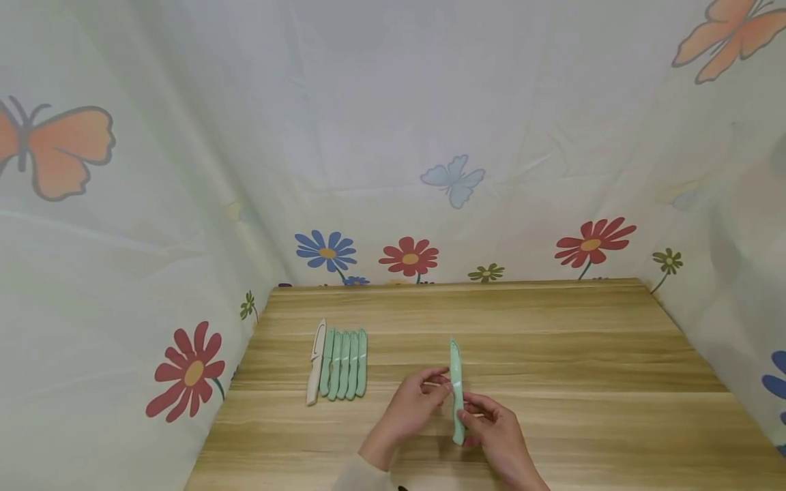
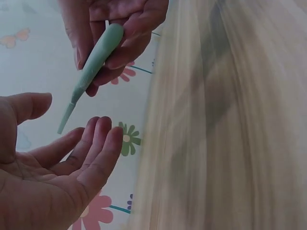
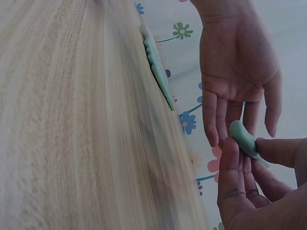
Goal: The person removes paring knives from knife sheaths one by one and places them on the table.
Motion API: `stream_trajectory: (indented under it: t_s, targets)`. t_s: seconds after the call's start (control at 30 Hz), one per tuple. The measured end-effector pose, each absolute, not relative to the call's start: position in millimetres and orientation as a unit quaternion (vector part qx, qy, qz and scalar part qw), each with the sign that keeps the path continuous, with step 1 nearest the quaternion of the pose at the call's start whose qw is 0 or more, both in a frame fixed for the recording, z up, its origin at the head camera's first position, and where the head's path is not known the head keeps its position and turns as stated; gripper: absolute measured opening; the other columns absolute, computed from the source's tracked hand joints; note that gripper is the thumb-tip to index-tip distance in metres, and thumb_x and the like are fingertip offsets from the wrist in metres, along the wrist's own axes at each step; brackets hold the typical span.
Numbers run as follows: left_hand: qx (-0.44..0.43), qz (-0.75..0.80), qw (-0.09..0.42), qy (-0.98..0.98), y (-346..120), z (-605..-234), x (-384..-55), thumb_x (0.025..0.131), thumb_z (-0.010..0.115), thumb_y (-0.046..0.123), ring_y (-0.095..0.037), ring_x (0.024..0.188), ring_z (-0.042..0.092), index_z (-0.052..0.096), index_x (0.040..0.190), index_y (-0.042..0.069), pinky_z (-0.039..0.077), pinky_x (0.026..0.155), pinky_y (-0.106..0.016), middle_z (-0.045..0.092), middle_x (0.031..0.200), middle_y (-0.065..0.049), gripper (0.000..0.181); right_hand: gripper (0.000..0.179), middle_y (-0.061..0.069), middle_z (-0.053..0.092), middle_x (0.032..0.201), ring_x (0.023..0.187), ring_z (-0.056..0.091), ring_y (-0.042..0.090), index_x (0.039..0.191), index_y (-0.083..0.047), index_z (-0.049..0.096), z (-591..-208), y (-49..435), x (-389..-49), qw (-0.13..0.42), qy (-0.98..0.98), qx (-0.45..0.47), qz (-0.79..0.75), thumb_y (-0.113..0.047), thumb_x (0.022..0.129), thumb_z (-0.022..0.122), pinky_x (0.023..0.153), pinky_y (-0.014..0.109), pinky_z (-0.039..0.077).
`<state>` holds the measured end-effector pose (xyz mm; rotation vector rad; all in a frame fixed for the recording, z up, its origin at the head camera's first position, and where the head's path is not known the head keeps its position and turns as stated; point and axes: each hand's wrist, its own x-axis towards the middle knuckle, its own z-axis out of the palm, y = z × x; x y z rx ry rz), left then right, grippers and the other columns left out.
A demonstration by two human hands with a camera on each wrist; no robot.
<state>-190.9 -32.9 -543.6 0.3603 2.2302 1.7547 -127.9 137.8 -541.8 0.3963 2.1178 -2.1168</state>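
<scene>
A mint-green knife [image 1: 456, 365] is held above the table with its blade pointing away from me. My right hand [image 1: 500, 436] pinches its handle between thumb and fingers; the right wrist view shows the rounded handle end [image 3: 242, 136] in that grip. On the other side, my left hand [image 1: 411, 406] has its palm turned up and its fingers spread. In the left wrist view, the blade tip [image 2: 65, 120] sits between the left thumb and fingers, with a gap around it. At the table's left lie several mint-green knives [image 1: 345, 368] in a row, beside a whitish knife [image 1: 314, 382].
The wood-grain table [image 1: 552, 341] extends to both sides and behind the hands. A pale curtain [image 1: 368, 136] printed with flowers and butterflies encloses its back and sides.
</scene>
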Motion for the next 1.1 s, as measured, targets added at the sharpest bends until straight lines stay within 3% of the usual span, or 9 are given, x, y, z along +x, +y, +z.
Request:
stream_trajectory:
  t_s: [0.27,0.5,0.63,0.83,1.1]
  targets:
    - [0.11,0.645,0.137,0.744,-32,-537,-211,0.104,0.063,0.026,-0.022,0.104,0.072,0.06,0.14,0.004,0.063,0.088,-0.032,0.069,0.114,-0.008,0.043,0.039,0.013,0.064,0.112,0.086,0.067,0.018,0.133,0.004,0.063,-539,137,-126,0.063,0.695,0.126,-0.705,-0.004,0.095,0.07,0.064,0.033,0.063]
    - [0.108,0.67,0.13,0.723,-26,-534,-220,0.102,0.065,0.023,-0.018,0.096,0.073,0.066,0.132,0.001,0.064,0.084,-0.032,0.073,0.102,-0.007,0.038,0.04,0.014,0.064,0.111,0.085,0.067,0.016,0.133,0.005,0.063,-538,137,-125,0.066,0.692,0.117,-0.709,-0.004,0.095,0.071,0.065,0.035,0.063]
    - [0.102,0.679,0.126,0.716,-23,-533,-221,0.101,0.067,0.02,-0.018,0.091,0.073,0.068,0.128,-0.001,0.065,0.081,-0.034,0.073,0.101,-0.008,0.034,0.041,0.014,0.063,0.112,0.086,0.067,0.016,0.134,0.005,0.062,-537,137,-123,0.07,0.692,0.115,-0.709,-0.005,0.095,0.07,0.067,0.036,0.064]
    - [0.094,0.689,0.107,0.71,-17,-529,-225,0.099,0.07,0.014,-0.015,0.083,0.07,0.072,0.118,0.001,0.065,0.083,-0.046,0.072,0.097,-0.008,0.024,0.04,0.012,0.063,0.109,0.085,0.067,0.016,0.134,0.006,0.063,-536,137,-123,0.069,0.691,0.116,-0.71,-0.005,0.095,0.07,0.066,0.036,0.064]
    - [0.076,0.692,0.105,0.71,-14,-524,-225,0.095,0.073,0.009,-0.014,0.08,0.07,0.072,0.115,-0.003,0.065,0.085,-0.046,0.072,0.098,-0.011,0.023,0.042,0.01,0.062,0.107,0.081,0.067,0.016,0.135,0.007,0.061,-539,137,-122,0.066,0.698,0.119,-0.703,-0.006,0.096,0.07,0.064,0.035,0.062]
